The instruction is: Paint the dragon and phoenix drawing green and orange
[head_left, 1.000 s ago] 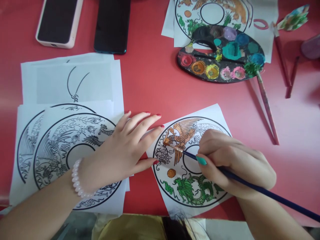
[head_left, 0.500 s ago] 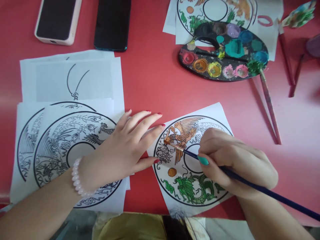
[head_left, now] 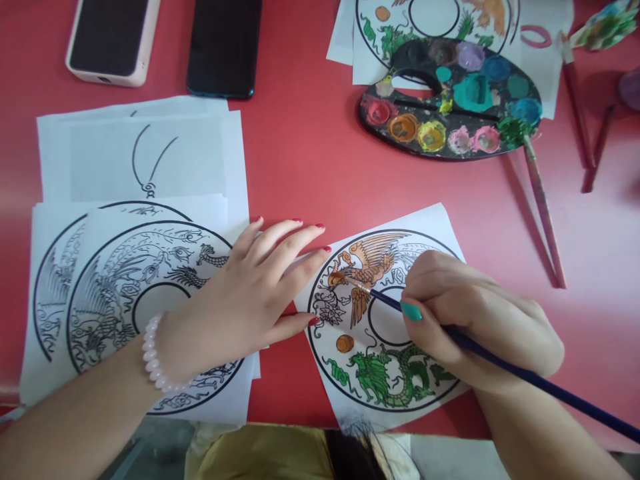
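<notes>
Between the thumb and fingers of my right hand [head_left: 475,320] is a dark blue paintbrush [head_left: 525,381]. Its tip touches the orange phoenix's head on the sheet with a round printed design [head_left: 320,360]. That sheet also bears a green-painted dragon and an orange disc. My left hand [head_left: 265,287] lies flat with fingers spread, thumb and index fingertip at the sheet's left edge. A beaded bracelet [head_left: 157,353] circles that wrist. Beneath the left hand and forearm is a stack of unpainted printed sheets [head_left: 120,267].
A black paint palette [head_left: 450,100] rests partly on another painted sheet [head_left: 370,47], with a brush [head_left: 545,220] leaning from its green well. More brushes [head_left: 580,113] lie at the right. Two phones [head_left: 107,40] lie on the red table [head_left: 300,153] at the upper left.
My right hand and the paintbrush have shifted slightly right, the tip moving a little up and right over the phoenix's head. My left hand stays in place.
</notes>
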The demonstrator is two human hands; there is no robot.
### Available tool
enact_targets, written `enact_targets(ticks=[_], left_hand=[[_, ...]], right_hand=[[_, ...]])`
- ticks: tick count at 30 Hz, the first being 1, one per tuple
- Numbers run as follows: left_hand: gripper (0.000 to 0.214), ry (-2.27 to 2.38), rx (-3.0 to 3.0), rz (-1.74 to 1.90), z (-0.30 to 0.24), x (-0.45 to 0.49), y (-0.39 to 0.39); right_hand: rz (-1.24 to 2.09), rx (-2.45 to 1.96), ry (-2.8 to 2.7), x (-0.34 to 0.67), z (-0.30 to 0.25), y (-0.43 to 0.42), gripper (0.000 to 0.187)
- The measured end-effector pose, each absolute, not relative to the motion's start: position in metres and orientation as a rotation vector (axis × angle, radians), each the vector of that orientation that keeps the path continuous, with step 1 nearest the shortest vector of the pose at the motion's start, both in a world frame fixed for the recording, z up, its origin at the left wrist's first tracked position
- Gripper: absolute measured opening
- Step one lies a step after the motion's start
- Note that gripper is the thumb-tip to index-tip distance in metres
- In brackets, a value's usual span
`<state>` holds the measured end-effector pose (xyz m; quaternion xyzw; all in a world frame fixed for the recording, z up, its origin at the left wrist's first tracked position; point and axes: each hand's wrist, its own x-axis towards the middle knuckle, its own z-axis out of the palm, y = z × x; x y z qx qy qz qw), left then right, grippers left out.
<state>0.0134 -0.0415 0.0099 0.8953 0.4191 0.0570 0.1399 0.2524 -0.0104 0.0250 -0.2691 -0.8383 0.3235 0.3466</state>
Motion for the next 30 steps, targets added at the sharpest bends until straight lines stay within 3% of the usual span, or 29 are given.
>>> enact_targets(ticks=[30], left_hand=[[0.058, 1.212, 2.583, 0.182, 0.0089, 0.0127, -0.042]], right_hand=[[0.788, -0.735, -2.208, 0.2533, 0.0256, -0.0128, 0.03]])
